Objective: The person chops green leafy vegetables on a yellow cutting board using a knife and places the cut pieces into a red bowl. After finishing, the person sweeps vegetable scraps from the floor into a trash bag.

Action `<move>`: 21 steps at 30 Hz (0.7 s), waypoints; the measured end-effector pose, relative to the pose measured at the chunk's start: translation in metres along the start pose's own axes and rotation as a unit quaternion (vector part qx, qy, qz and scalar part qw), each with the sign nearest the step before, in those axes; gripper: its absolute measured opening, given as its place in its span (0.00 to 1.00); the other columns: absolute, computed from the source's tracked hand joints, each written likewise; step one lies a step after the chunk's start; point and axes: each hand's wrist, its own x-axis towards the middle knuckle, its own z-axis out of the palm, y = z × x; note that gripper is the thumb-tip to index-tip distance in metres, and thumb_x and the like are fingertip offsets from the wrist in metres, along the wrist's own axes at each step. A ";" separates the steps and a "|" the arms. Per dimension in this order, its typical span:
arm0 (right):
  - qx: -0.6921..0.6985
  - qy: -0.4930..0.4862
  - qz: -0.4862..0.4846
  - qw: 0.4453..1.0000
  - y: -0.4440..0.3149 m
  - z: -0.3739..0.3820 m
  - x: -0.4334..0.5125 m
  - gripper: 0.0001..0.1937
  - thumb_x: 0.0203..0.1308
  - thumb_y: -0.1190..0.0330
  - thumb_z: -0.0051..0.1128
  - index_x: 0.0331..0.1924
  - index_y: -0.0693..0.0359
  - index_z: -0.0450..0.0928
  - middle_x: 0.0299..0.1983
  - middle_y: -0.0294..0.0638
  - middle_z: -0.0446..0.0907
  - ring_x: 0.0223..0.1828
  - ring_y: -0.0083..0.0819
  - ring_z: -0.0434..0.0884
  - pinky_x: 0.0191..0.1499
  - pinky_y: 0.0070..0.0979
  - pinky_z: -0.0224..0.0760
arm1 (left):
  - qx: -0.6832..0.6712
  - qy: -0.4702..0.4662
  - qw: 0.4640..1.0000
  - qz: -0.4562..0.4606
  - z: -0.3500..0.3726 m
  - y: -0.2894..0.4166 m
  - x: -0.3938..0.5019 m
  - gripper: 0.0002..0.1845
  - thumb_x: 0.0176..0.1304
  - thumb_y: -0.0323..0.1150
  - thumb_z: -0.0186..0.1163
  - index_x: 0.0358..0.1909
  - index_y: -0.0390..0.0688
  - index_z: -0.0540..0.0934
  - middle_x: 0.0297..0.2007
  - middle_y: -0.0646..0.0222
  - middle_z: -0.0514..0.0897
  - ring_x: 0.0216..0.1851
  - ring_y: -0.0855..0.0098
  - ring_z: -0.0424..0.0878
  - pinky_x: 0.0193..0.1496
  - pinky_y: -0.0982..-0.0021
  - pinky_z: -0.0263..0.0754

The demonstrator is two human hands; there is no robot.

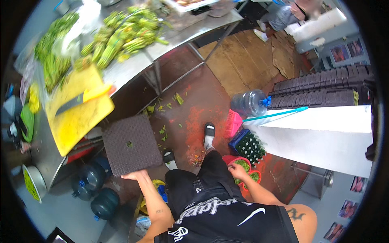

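My left hand [135, 175] grips the near edge of a dark brown, woven-pattern square stool seat [132, 145] with a small hole in its middle. Its legs are hidden beneath the seat. By my right thigh hangs my right hand [238, 171], its fingers partly curled; it appears just above or beside red buckets [254, 177] of cut greens, and contact cannot be told. Beyond the stool, a large knife [82, 98] with a yellow handle lies on a yellow cutting board [77, 127]. Bunches of green-stemmed vegetables [121, 39] are piled on the metal table behind it.
The metal table [179, 38] edge runs ahead. Plant scraps [164, 133] litter the red floor. On the right stand a bottle crate [247, 145], a pink broom [233, 123] and a water jug [249, 102]. More jugs [104, 203] stand left. A person [281, 18] is at the far right.
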 end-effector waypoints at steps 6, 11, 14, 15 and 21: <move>-0.262 0.099 -0.025 0.960 0.053 -0.206 0.137 0.21 0.65 0.61 0.65 0.60 0.54 0.88 0.63 0.57 0.84 0.69 0.54 0.79 0.66 0.53 0.77 | 0.188 0.027 0.981 0.034 0.023 -0.135 -0.051 0.58 0.73 0.81 0.40 0.84 0.38 0.63 0.81 0.56 0.69 0.78 0.45 0.70 0.84 0.45 0.62; -0.402 0.116 0.192 0.888 0.142 -0.398 0.244 0.32 0.68 0.59 0.59 0.77 0.47 0.76 0.83 0.55 0.63 0.88 0.53 0.54 0.83 0.62 0.49 | 0.210 -0.093 0.970 -0.079 0.066 -0.332 -0.095 0.58 0.74 0.81 0.41 0.84 0.38 0.64 0.83 0.56 0.66 0.80 0.49 0.66 0.83 0.49 0.61; -0.458 0.024 0.245 0.854 0.184 -0.448 0.256 0.35 0.69 0.57 0.59 0.81 0.45 0.71 0.85 0.52 0.60 0.88 0.49 0.52 0.85 0.59 0.45 | 0.361 -0.040 0.931 -0.041 0.098 -0.464 -0.112 0.59 0.73 0.81 0.43 0.86 0.40 0.58 0.84 0.56 0.63 0.83 0.51 0.62 0.85 0.51 0.56; -0.488 0.016 0.252 0.836 0.194 -0.458 0.256 0.35 0.69 0.56 0.59 0.81 0.45 0.71 0.84 0.50 0.62 0.86 0.48 0.57 0.83 0.59 0.48 | 0.345 -0.068 0.931 -0.099 0.115 -0.502 -0.111 0.59 0.73 0.81 0.42 0.88 0.42 0.55 0.85 0.56 0.60 0.84 0.50 0.59 0.85 0.47 0.54; -0.493 0.222 -0.063 0.839 0.201 -0.479 0.282 0.28 0.61 0.57 0.73 0.66 0.51 0.84 0.74 0.51 0.74 0.77 0.49 0.68 0.81 0.54 0.55 | 0.303 -0.302 0.881 -0.204 0.195 -0.703 -0.107 0.60 0.71 0.81 0.45 0.90 0.47 0.48 0.88 0.58 0.51 0.86 0.51 0.51 0.86 0.44 0.48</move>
